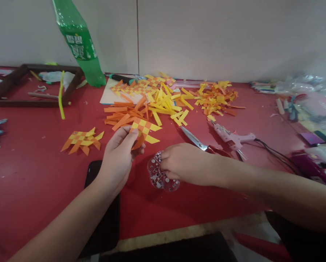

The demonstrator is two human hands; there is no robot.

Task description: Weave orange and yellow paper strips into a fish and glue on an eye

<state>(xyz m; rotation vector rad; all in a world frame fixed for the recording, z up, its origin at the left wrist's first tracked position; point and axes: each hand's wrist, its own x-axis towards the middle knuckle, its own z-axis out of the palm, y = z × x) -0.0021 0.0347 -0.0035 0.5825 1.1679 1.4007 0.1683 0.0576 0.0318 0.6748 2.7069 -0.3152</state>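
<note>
My left hand [121, 149] pinches a woven paper fish [145, 128] in orange and yellow checks, its pointed strips sticking out to the right. Over a clear round compartment case [153, 174] of googly eyes, my right hand [183, 163] reaches down with its fingers drawn together. Whatever lies between those fingertips is hidden. Left of my left hand, a second woven paper fish [82, 140] lies on the red table [50, 189]. A black phone [108, 222] rests partly beneath my left forearm.
Beyond my hands lie orange strips [121, 114], yellow strips [164, 100] and a pile of paper scraps [216, 98]. Scissors [195, 139] and a pink glue gun [231, 137] with a cord are at right. A green bottle [82, 49] stands by a dark frame [23, 103].
</note>
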